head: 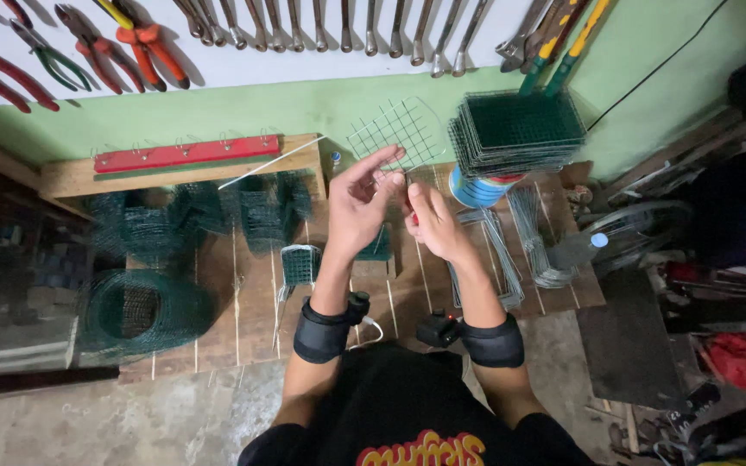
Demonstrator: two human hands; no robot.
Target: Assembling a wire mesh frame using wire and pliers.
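Note:
My left hand is raised over the wooden worktable, its fingertips pinching the lower edge of a small square of green wire mesh that stands up toward the wall. My right hand is close beside it, fingers curled around a small red-handled tool at the same mesh edge. Both wrists wear black bands with small devices.
A stack of green mesh panels sits on a blue-and-white spool to the right. Bent mesh pieces and a mesh roll lie left. Bundles of bent wire lie right. Pliers and wrenches hang on the wall.

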